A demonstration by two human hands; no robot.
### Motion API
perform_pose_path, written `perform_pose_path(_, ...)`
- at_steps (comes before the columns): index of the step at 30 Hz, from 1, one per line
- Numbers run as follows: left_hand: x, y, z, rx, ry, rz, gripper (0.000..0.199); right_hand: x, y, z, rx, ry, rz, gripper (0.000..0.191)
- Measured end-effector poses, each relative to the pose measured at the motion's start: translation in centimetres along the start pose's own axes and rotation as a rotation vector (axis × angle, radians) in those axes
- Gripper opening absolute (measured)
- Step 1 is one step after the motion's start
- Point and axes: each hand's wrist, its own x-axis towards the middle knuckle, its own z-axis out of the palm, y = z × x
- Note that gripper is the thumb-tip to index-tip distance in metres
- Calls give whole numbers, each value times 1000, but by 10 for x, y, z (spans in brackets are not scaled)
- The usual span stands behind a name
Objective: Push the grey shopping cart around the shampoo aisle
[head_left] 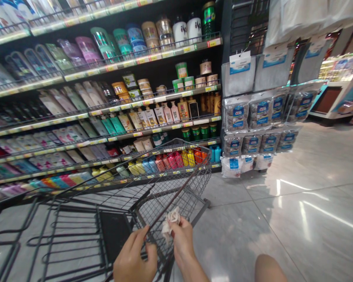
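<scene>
A dark wire shopping cart (164, 192) stands in front of me, with no goods visible in its basket. My left hand (135, 254) is at the near part of the cart's side rim, its fingers curled over the rail and its thumb bent alongside. Just to the right, my right hand (182, 239) pinches a crumpled whitish wipe (171, 221) between thumb and fingers. The wipe is bunched up beside the rim and hangs partly over the wire mesh. Whether it touches the rail, I cannot tell.
Shelves (153, 96) of bottles and jars run along the left and ahead. Bagged scouring pads (235, 115) hang in rows at the shelf end. Shiny grey floor (282, 211) extends to the right, where my knee (269, 269) shows. Farther back stands a display counter (326, 94).
</scene>
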Motion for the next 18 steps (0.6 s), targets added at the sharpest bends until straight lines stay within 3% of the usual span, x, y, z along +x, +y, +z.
perform_pose_path(6, 2, 0, -3, -13, 4, 15, 22, -14, -24, 13, 43, -27, 12, 20)
perform_pose_path(12, 0, -1, -2, -28, -14, -1, 23, -7, -48, 7, 71, -86, -20, 25)
perform_pose_path(18, -3, -3, -2, -51, -18, -13, 23, 13, -27, -7, 112, -68, 12, 28)
